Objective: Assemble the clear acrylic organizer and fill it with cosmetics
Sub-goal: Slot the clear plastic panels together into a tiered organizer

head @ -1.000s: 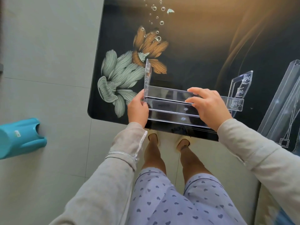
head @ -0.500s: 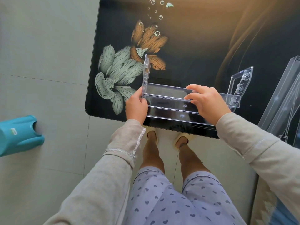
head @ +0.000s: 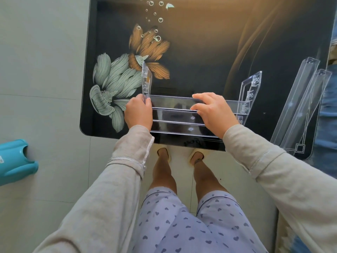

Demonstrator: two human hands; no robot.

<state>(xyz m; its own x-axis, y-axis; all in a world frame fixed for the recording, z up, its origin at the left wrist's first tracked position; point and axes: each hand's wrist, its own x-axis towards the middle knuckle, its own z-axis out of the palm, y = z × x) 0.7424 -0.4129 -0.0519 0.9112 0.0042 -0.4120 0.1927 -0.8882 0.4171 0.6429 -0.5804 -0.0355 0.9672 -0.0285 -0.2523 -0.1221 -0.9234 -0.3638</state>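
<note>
Here, in the head view, the acrylic organizer [head: 178,115] stands partly built at the near edge of a black glass table [head: 209,52], just right of the printed flowers [head: 116,83]. Its left side panel [head: 146,81] rises upright and its right side panel [head: 252,90] leans outward a little, with 3 clear stepped shelves [head: 175,125] spanning between them. The left hand [head: 138,114] grips the lower end of the left side panel, fingers curled round its front edge where the top shelf meets it. The right hand [head: 215,112] sits over the middle of the shelves, finger and thumb pinching across the top shelf, the wrist lying over the lower steps. The hands are apart, 1 toward each end of the organizer. Further right on the table lie 2 long loose acrylic pieces [head: 299,105], side by side and well apart from the organizer. On the tiled floor [head: 42,70] at the left sits a teal plastic object [head: 14,161]. Grey sleeves [head: 113,179] cover both forearms.
</note>
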